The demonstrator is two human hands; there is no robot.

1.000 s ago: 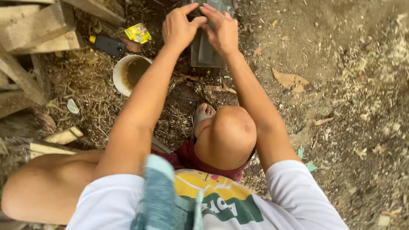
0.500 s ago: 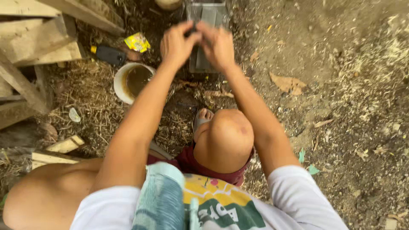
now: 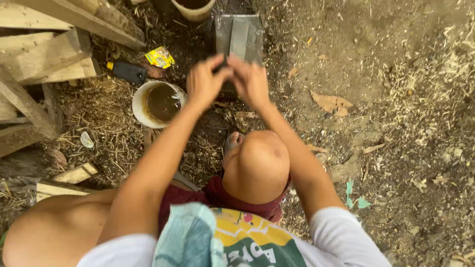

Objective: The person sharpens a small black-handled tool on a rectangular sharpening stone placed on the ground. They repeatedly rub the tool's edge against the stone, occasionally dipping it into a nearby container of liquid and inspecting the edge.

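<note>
I am crouched over a grey rectangular block [image 3: 240,32] that lies on the dirt. My left hand [image 3: 204,83] and my right hand [image 3: 251,83] meet over its near end, fingertips pinched together on a small dark object [image 3: 223,63]. The fingers hide most of that object. My bare knee [image 3: 257,165] and foot [image 3: 232,141] sit just below the hands.
A white bowl of brown liquid [image 3: 161,103] stands left of my hands. Behind it lie a black bottle with a yellow cap [image 3: 126,72] and a yellow wrapper [image 3: 159,57]. Wooden planks [image 3: 44,59] crowd the left side. A pale bucket [image 3: 194,7] stands at the top edge.
Both hands have slid back toward me along the grey block, uncovering its far part. The view has also tilted, so the bowl and block sit lower in the picture.
</note>
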